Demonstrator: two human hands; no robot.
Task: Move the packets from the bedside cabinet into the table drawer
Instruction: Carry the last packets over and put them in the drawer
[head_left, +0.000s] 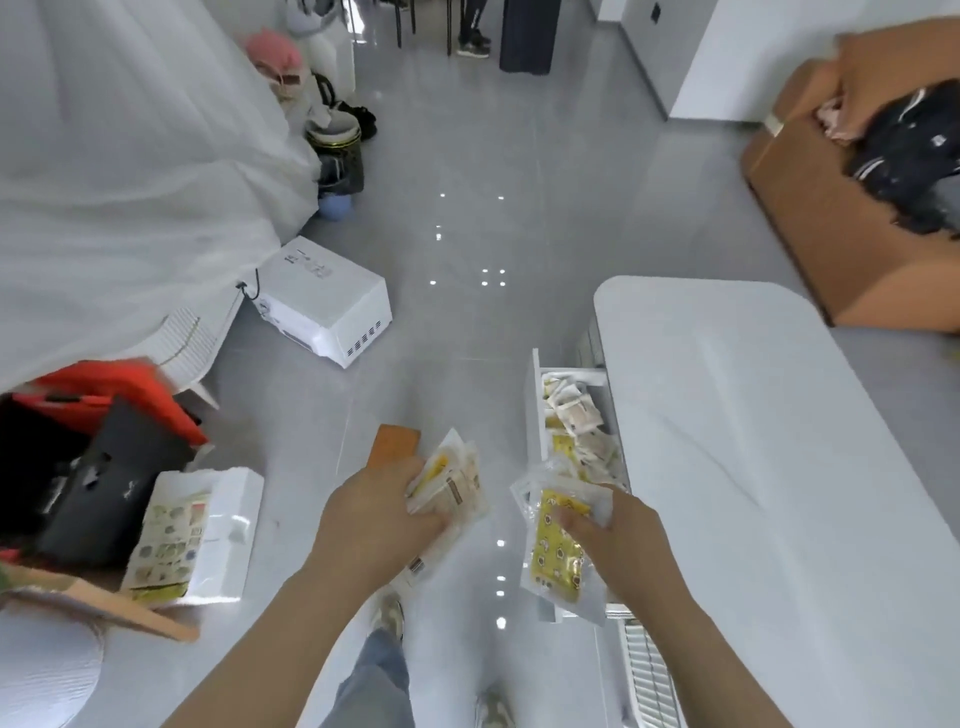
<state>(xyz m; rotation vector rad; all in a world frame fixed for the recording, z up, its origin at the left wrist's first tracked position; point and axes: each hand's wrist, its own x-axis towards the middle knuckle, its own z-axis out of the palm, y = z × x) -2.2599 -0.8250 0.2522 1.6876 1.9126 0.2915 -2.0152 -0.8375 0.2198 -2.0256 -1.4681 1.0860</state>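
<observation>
I am partway through, on a delivery run. My left hand (374, 525), at lower centre of the frame, is clamped around a thick bunch of packets (452, 483), fingers curled over the stack. My right hand (623, 535), just right of it, pinches a second bunch (556, 556), with a yellow printed packet on top and clear wrappers fanned out under it. The two hands are apart, with bare floor (467, 322) showing between them.

The drawer (532, 415) stands pulled out from the left edge of the white worktop (753, 467), right of centre in the frame. A heap of packets (576, 421) already lies inside, so I judge that at least one load has gone in. The right-hand bunch hangs over the drawer's near end, close to the heap; the left-hand bunch is further left, over the floor and not yet over the drawer.

What is left, as I read it: let both bunches go into the drawer, the right first since it is nearest. I cannot pick out the cabinet in this view, so I cannot tell whether more packets wait there or whether this is the last load. The drawer will also want closing at the end, if that counts.
</observation>
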